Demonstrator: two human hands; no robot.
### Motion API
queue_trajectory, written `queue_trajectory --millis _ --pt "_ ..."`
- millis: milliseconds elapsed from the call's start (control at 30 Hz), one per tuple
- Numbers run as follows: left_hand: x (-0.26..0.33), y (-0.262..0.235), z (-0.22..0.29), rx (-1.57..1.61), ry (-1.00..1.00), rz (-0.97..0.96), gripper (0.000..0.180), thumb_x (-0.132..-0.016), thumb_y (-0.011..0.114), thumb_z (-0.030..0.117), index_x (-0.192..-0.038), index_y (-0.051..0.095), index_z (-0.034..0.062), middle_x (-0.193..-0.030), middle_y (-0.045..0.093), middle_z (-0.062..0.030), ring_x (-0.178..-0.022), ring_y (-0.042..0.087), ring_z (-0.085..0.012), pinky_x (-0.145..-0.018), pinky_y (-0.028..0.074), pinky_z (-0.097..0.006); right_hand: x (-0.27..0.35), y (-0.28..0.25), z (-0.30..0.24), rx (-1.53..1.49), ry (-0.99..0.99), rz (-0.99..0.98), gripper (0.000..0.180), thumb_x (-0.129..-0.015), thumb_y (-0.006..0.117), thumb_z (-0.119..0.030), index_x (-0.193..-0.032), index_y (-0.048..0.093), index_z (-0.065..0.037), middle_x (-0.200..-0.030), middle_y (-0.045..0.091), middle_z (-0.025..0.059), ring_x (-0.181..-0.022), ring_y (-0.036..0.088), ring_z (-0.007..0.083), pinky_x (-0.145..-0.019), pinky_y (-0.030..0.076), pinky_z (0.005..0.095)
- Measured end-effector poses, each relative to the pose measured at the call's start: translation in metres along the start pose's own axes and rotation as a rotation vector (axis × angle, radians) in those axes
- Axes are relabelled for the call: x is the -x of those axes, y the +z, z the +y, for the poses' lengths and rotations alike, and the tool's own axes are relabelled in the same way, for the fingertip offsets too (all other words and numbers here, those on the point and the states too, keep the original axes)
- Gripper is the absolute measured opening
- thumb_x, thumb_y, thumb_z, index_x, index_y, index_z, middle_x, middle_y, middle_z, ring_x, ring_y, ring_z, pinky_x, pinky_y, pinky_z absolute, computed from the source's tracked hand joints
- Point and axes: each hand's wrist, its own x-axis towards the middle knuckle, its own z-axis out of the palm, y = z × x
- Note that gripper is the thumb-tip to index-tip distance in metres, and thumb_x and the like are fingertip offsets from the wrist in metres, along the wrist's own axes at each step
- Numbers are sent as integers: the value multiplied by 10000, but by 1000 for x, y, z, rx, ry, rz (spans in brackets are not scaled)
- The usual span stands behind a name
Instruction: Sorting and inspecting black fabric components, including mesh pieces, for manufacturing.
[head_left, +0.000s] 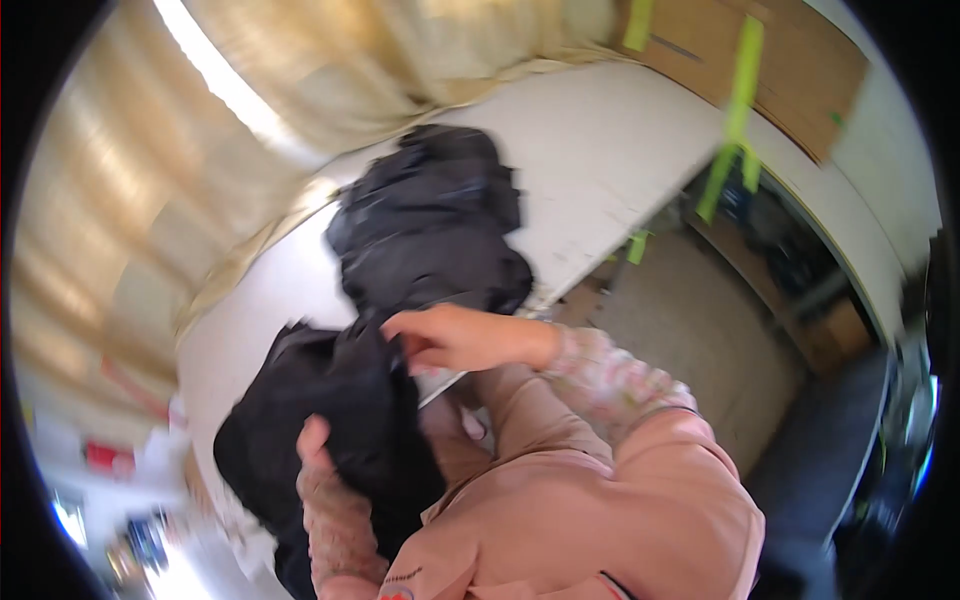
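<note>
A bulky black fabric item (345, 400), soft and folded, lies over the near left part of the white table; its exact kind cannot be told. My right hand (465, 338) pinches its upper right edge between thumb and fingers. At the item's lower middle, my left hand (314, 445) shows only in part, with its thumb against the black fabric and the other fingers hidden by the cloth. Beyond both hands sits a pile of similar black fabric items (430, 220), creased and stacked. Some blur softens the details.
The white table (590, 130) runs along beige curtains (230, 180) at the left and back. Cardboard (800, 90) with yellow-green tape (742, 90) stands at the far right. Below it, a shelf recess (790, 260) holds dark things. A dark grey padded surface (820, 440) lies at the right.
</note>
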Motion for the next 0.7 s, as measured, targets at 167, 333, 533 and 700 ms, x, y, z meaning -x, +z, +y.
queue_trajectory --millis 167,333,533,700 --pt "-1 42 -18 46 46 -492 886 -885 385 667 -1468 252 13 -1483 340 -137 -1352 345 -290 -1137 259 -388 14 -35 8 -367 208 -31 550 -815 685 -84 -1307 440 -54 -1046 600 105 -635 602 125 -581 514 263" --pt "-1 53 -20 84 26 -282 875 -871 438 666 -1448 305 22 -1462 374 -137 -1332 371 -309 -1125 278 -419 26 33 7 -207 -295 -54 826 -737 798 -153 -1386 305 -21 -1155 587 201 -987 603 220 -833 495 327" --pt "-8 17 -12 104 -31 -88 825 -897 405 647 -1435 331 25 -1459 376 -143 -1333 361 -327 -1133 260 -444 24 -42 27 164 -209 256 483 -602 561 102 -1056 644 -40 -1001 675 129 -928 649 267 -838 508 350" --pt "-7 28 -13 -100 98 48 759 -851 612 516 -1371 416 -1 -1356 501 -130 -1240 482 -320 -1083 363 -435 61 -127 29 834 264 809 489 -703 701 -150 -1166 602 -27 -1137 628 172 -1076 589 311 -955 447 386"
